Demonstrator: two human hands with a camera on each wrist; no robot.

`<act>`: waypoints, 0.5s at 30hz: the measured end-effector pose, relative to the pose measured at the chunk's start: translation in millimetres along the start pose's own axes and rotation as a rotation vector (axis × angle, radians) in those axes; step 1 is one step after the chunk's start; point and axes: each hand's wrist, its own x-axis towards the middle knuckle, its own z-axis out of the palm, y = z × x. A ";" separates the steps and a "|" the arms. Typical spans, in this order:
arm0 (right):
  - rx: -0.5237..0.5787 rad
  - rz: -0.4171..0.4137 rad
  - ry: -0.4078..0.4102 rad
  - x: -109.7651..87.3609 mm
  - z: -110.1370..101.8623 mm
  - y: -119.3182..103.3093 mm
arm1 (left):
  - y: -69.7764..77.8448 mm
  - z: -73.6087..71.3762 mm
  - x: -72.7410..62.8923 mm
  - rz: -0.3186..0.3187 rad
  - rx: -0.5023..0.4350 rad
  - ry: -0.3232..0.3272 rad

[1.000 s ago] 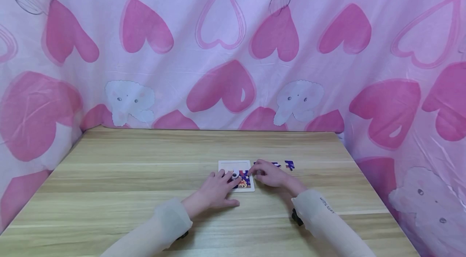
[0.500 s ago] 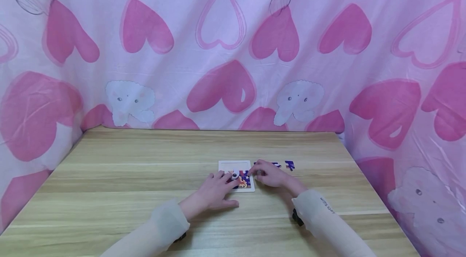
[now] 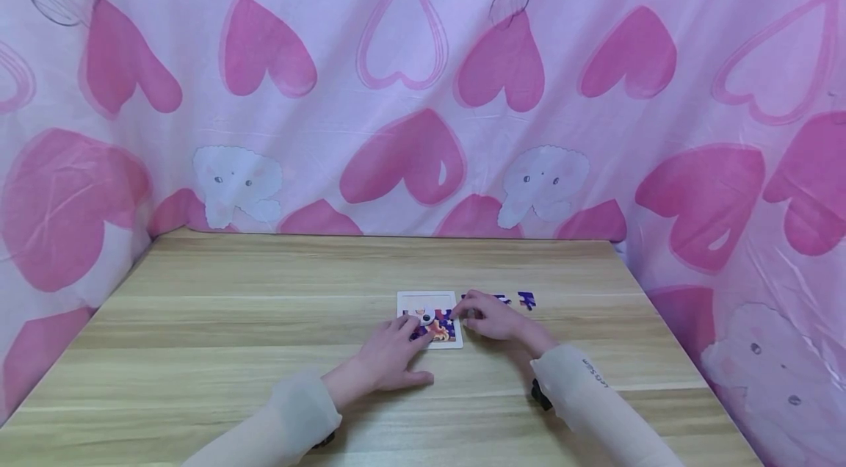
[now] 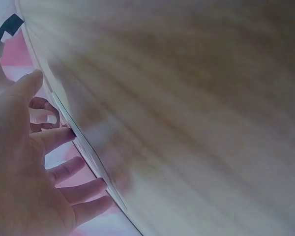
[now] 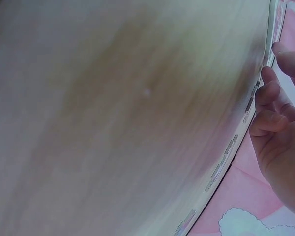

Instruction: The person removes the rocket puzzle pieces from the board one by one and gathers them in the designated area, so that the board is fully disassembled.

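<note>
A small jigsaw puzzle in a white frame tray (image 3: 407,299) lies flat on the table in the head view. Purple and orange puzzle pieces (image 3: 440,333) fill its near part, with a white patch bearing a dark round eye. The left hand (image 3: 391,355) rests its spread fingertips on the near left of the puzzle, thumb stretched out over the tabletop. At the tray's right edge, the right hand (image 3: 492,316) touches with its extended index finger, its other fingers loosely bent. No piece shows between those fingers. Both hands hide parts of the tray and nearby pieces.
Loose purple puzzle pieces lie behind the right hand, including one separate piece (image 3: 526,300) farther right. The wooden table (image 3: 218,349) ends at a pink heart-patterned curtain (image 3: 403,85) at the back and both sides.
The left hand has slid slightly back toward the lower left, uncovering more of the puzzle's left part. The right hand stays nearly still at the tray's edge.
</note>
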 end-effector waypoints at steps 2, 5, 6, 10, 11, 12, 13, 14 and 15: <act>-0.010 0.001 0.001 0.3 0.2 0.4 | 1.3 0.0 -0.6 0.002 0.020 -0.005; -0.015 -0.001 0.004 0.6 0.6 1.0 | 3.5 -0.1 -2.1 -0.001 0.053 -0.015; -0.014 0.001 0.003 0.7 0.7 1.3 | 4.5 0.1 -2.5 -0.002 0.069 -0.013; -0.001 0.021 0.002 0.8 1.1 2.2 | 9.8 -0.2 -5.4 -0.009 0.134 -0.001; -0.001 0.026 0.001 0.7 1.0 2.1 | 11.2 -0.1 -6.1 -0.010 0.152 0.001; 0.001 0.030 0.000 0.7 0.9 1.9 | 12.5 0.0 -6.7 -0.011 0.166 0.001; 0.002 0.030 0.002 0.6 0.9 1.7 | 13.7 -0.2 -7.2 -0.014 0.177 0.000; 0.003 0.025 0.004 0.6 0.8 1.5 | 14.8 -0.5 -7.7 -0.016 0.187 0.000; 0.008 0.019 0.007 0.7 0.8 1.0 | 15.9 -0.9 -8.3 -0.017 0.196 -0.002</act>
